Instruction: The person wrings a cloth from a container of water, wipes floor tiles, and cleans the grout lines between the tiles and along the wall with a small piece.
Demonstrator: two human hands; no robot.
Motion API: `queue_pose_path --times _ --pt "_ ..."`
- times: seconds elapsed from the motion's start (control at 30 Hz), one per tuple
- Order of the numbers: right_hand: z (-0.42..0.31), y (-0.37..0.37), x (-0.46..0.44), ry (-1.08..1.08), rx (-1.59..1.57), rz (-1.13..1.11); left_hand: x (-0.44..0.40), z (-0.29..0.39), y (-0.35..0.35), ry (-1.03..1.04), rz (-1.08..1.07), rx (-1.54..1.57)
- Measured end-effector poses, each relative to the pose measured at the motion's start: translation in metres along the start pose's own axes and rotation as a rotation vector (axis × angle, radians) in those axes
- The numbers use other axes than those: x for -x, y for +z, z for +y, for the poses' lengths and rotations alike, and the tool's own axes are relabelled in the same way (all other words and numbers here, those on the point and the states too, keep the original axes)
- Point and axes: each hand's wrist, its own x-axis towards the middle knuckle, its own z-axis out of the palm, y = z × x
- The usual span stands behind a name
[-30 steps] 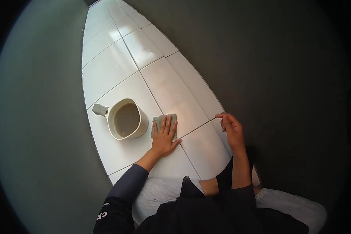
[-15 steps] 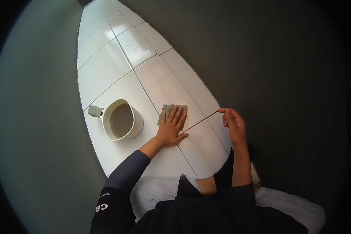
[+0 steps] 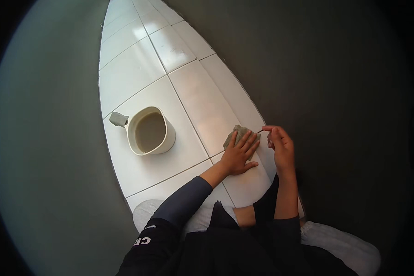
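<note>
My left hand (image 3: 239, 156) lies flat with its fingers spread over a grey-green cleaning cloth (image 3: 233, 133), pressing it on the white tiles (image 3: 195, 108). Just to the right, at the tiled edge, my right hand (image 3: 282, 145) is raised with its fingers closed. A thin dark tip shows at its fingertips; I cannot make out what it is. To the left of my left hand stands a white plastic dipper (image 3: 168, 141) holding murky grey-brown liquid (image 3: 150, 132). Its handle points left and ends in a grey piece (image 3: 119, 119).
The tiled strip narrows away toward the top, with dark joints between tiles and a shiny patch (image 3: 170, 46). Dark grey surfaces (image 3: 336, 92) lie on both sides. My legs, in light trousers (image 3: 340, 241), are at the bottom.
My left hand has moved right with the cloth, across the tile joint toward my right hand. The view has shifted a little. My right hand stays closed at the edge.
</note>
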Motion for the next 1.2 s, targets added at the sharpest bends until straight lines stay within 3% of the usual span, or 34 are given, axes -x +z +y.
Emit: queue_pose_path --times 0.23,0.43,0.57,0.63,0.77,0.9,1.03,1.1,1.13,1.2 --pt "-0.035 -0.010 -0.003 -0.068 -0.016 0.105 0.045 -0.016 -0.011 0.034 -0.044 0.000" --pt "-0.031 0.002 0.004 -0.072 0.010 0.040 0.157 -0.067 -0.062 0.082 -0.371 -0.087" --pt "-0.027 0.008 0.006 -0.053 -0.024 -0.007 0.246 -0.100 -0.096 0.052 -0.423 -0.091" --pt "-0.025 0.010 0.006 -0.068 -0.002 -0.011 0.290 -0.111 -0.103 0.008 -0.442 -0.084" --pt "-0.021 0.011 0.007 -0.052 0.003 -0.019 0.373 -0.109 -0.105 -0.317 -0.552 -0.124" --pt "-0.019 0.013 0.006 -0.058 -0.002 -0.015 0.392 -0.103 -0.114 -0.506 -0.721 -0.101" --pt "-0.010 0.015 0.009 -0.036 0.012 -0.042 0.385 -0.108 -0.118 -0.409 -0.751 -0.113" --pt "-0.002 0.013 0.008 -0.027 0.003 -0.048 0.374 -0.114 -0.116 -0.230 -0.713 -0.166" --pt "0.001 0.012 0.007 -0.022 0.000 -0.076 0.363 -0.115 -0.111 -0.108 -0.717 -0.380" --pt "0.004 0.006 0.006 -0.022 -0.004 -0.047 0.337 -0.119 -0.111 0.003 -0.715 -0.377"
